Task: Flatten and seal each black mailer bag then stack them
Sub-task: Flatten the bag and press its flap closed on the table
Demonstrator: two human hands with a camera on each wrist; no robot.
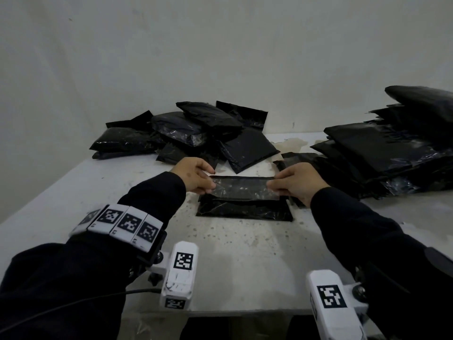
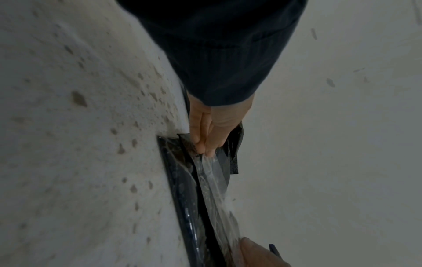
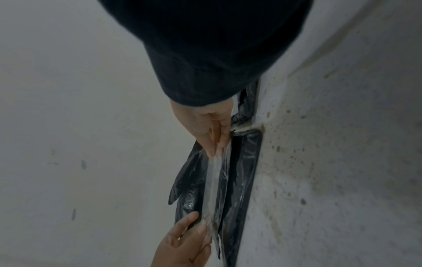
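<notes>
Mailer bag [image 1: 245,209] on worktop [image 1: 245,261], flap [image 1: 242,188] not yet sealed; my left hand [image 1: 196,175] and right hand [image 1: 297,184] pinch flap ends. Stack [image 1: 392,148] right, unsealed pile [image 1: 186,133] left to do.

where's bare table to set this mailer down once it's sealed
Bare white speckled table lies between the black mailer bag both hands hold and the near edge, and left of the left hand along the table's left side. The back is crowded by the loose heap of black bags; the right by the tall stack of flattened black bags.
</notes>
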